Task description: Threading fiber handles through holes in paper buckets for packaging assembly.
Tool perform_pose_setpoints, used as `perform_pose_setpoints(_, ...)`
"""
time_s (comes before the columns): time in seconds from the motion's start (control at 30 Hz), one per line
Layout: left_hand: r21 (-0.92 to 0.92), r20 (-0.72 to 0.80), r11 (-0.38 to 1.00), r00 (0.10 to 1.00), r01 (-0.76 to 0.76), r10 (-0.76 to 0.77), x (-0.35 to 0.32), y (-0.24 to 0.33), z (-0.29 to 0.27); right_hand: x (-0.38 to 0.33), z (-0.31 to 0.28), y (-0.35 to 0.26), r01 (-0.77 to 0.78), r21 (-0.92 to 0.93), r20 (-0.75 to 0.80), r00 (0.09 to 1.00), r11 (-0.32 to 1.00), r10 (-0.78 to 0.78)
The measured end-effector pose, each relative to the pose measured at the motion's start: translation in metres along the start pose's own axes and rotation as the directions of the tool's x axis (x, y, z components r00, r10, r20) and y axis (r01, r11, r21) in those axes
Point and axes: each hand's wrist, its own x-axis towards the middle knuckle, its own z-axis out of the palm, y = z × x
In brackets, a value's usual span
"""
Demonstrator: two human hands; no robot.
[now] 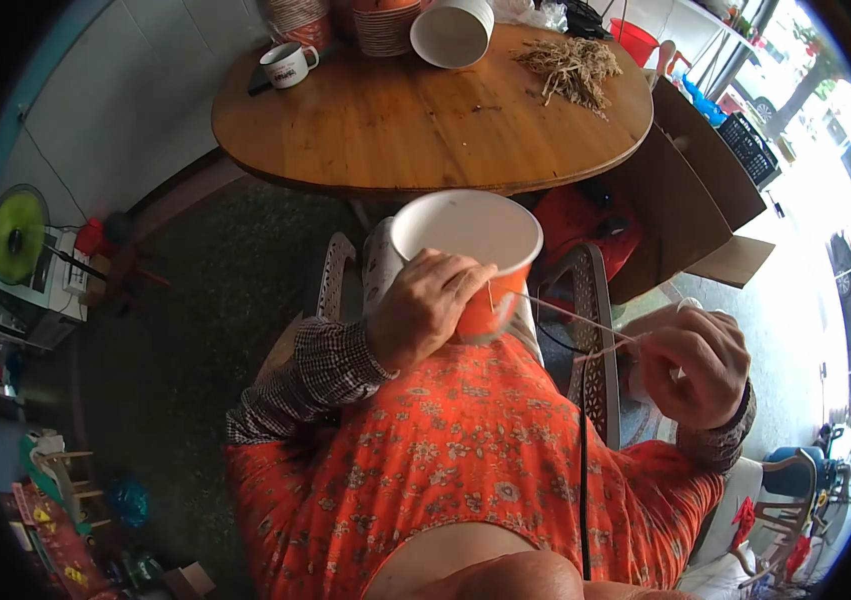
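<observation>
An orange paper bucket [465, 228] with a white inside rests at my lap, its open mouth tilted up. My left hand [430, 305] is closed on the bucket's near rim, fingertips pressed at the edge. A thin pale string [575, 316] runs from the bucket's side, close to those fingertips, out to the right. My right hand [695, 360], held apart from the bucket, is closed on the string and draws it fairly straight. The string's far end is hidden in or behind the right hand.
The wooden table [415, 130] ahead bears a white mug [287, 65], stacked orange buckets [387, 28], a white bucket on its side [452, 33] and a pile of dry straw-like strands [577, 72]. An open cardboard box [690, 190] stands right. Chair arms [597, 340] flank me.
</observation>
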Motion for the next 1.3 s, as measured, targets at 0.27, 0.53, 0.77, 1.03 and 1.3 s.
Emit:
perform_pose_setpoints(0.27,-0.24,0.257,0.945,0.924,-0.224,0.284,-0.049,-0.006,0.026,-0.003,0.03,0.0,-0.016,0.01,0.122,0.992,1.0,0.015)
perform_pose_setpoints(0.53,-0.447,0.277,0.889,0.929,-0.102,0.245,-0.063,-0.004,0.04,-0.012,0.079,0.067,-0.065,-0.109,0.141,0.987,0.992,0.08)
perform_pose_setpoints(0.77,0.086,0.29,0.973,0.94,-0.214,0.181,-0.063,0.002,0.029,-0.003,0.104,0.068,-0.207,-0.331,-0.027,0.977,0.921,0.21)
perform_pose_setpoints(1.03,-0.102,0.353,0.99,0.928,-0.093,0.123,-0.085,-0.026,0.076,0.03,0.193,0.075,-0.345,0.913,0.394,0.602,-0.219,0.694)
perform_pose_setpoints(1.3,-0.409,0.618,0.759,0.765,0.507,-0.178,-0.112,-0.079,0.115,0.047,0.194,0.085,-0.31,0.95,0.23,0.656,-0.021,0.719)
